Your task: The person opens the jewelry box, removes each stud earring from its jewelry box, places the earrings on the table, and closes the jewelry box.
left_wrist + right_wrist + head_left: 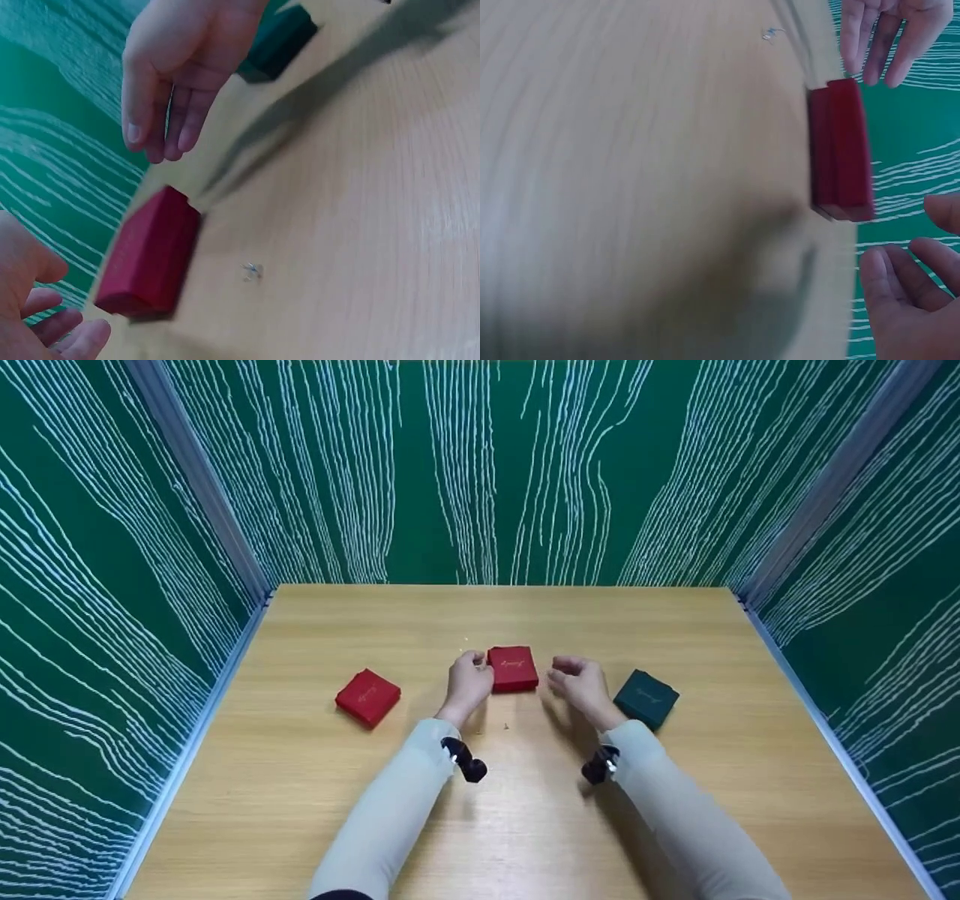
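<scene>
1 flat sq. script-lettered red box (513, 666), on wood-grain table (540, 825), L hand (469, 682) relaxed, just beside it, R hand (583, 686) loosely bent, nr. opp. side, neither gripping, 2nd red box (368, 697) at L, dk. green box (646, 697) at R

No word can be read with certainty. In the head view, each of three small boxes carries one short line of script lettering (514, 664) on its lid, too small and soft to spell out. On the middle red box (512, 676), the line is pale gold and runs across the lid. On the left red box (367, 706) and the dark green box (643, 709), it is fainter and slanted. The wrist views show nothing legible.
</scene>
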Available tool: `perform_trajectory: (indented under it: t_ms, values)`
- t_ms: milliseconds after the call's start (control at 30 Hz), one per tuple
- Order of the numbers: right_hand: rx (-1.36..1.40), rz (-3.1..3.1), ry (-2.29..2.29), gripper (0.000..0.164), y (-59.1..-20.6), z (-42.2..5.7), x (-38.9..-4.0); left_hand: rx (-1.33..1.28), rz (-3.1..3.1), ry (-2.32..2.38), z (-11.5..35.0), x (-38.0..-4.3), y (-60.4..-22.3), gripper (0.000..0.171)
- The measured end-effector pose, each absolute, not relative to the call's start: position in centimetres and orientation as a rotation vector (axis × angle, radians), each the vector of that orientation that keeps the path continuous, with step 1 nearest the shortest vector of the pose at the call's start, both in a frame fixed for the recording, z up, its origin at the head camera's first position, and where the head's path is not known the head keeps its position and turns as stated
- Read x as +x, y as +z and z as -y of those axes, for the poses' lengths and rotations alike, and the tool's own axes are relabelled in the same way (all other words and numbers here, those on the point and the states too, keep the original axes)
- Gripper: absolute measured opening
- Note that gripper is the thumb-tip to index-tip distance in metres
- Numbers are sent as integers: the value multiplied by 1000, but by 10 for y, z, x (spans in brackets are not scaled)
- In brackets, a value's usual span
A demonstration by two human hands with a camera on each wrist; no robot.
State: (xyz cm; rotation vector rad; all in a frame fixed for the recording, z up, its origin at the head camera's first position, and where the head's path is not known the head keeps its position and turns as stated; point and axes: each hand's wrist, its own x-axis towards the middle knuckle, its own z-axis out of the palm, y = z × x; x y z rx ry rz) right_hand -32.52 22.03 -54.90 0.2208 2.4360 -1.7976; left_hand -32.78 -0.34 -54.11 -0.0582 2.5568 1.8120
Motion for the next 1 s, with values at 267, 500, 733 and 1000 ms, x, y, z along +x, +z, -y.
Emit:
perform_trajectory:
  t_ms: [267, 500, 733, 1000]
  values:
    - [143, -2511, -1742, 48, -526, -249, -310, 134, -2552, 1835, -9, -313, -525, 39]
    - [126, -2603, -1669, 53, -512, -277, -300, 219, -2471, 1853, -32, -307, -525, 38]
    - [139, -2706, -1583, 58, -512, -304, -289, 306, -2381, 1852, -55, -301, -535, 36]
    - [282, -2710, -1615, 58, -516, -326, -280, 317, -2275, 1843, -80, -292, -542, 43]
